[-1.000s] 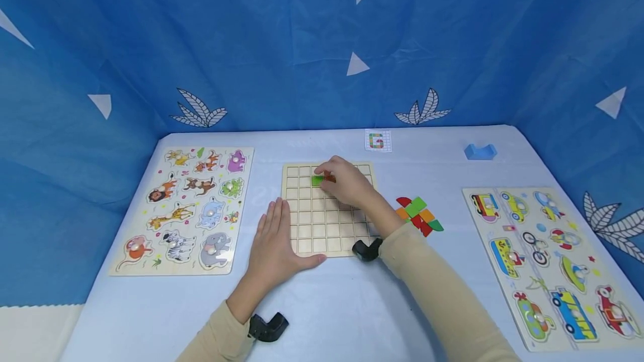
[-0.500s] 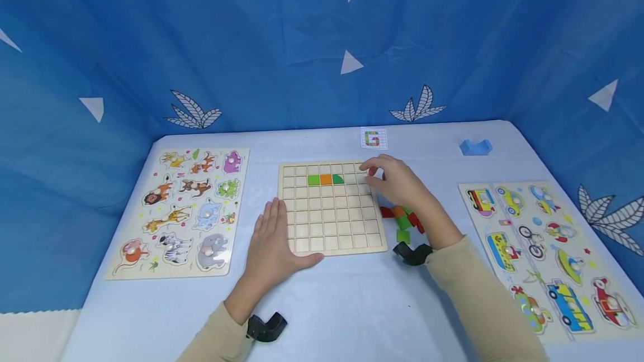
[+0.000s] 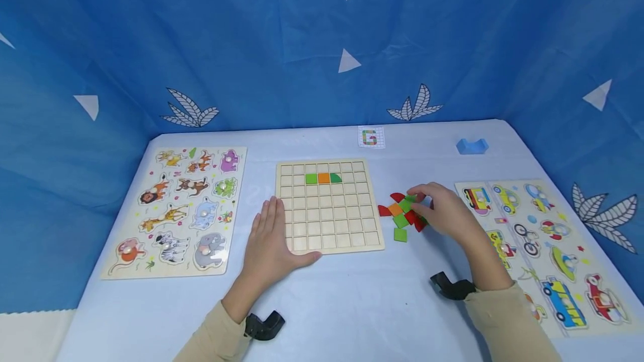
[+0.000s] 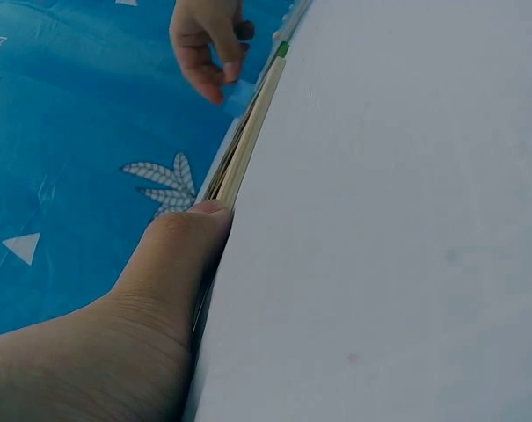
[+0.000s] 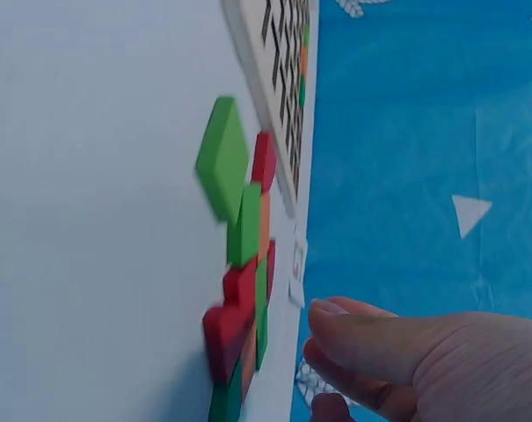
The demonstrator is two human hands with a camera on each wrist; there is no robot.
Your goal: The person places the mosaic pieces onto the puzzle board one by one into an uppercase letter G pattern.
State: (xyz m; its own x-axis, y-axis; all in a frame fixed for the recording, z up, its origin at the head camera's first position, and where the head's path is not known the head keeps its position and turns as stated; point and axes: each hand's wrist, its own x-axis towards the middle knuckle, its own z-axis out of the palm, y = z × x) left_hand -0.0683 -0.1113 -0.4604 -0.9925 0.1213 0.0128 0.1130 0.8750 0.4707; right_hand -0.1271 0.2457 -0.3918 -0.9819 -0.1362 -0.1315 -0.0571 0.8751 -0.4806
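My left hand (image 3: pixel 266 244) lies along the wooden grid board (image 3: pixel 329 217), fingers straight at its left edge and thumb at the lower left corner. In the board's second row sit a green square tile (image 3: pixel 311 179), an orange square tile (image 3: pixel 323 178) and a dark green quarter-round tile (image 3: pixel 335 177), side by side. My right hand (image 3: pixel 443 211) is over the right side of a loose pile of red, green and orange tiles (image 3: pixel 401 220), thumb and forefinger apart. In the right wrist view its bent fingers (image 5: pixel 362 338) show nothing between them.
An animal peg puzzle (image 3: pixel 228 239) lies at left, a vehicle peg puzzle (image 3: pixel 543 261) at right, partly under the right forearm. Behind the board are a small card (image 3: pixel 371 137) with a G pattern and a blue block (image 3: pixel 472 146). A blue curtain (image 3: pixel 261 43) surrounds the table.
My right hand has left the board's top row area and moved right to the tile pile. The orange and dark green tiles it was covering now show. The left hand stays at the board.
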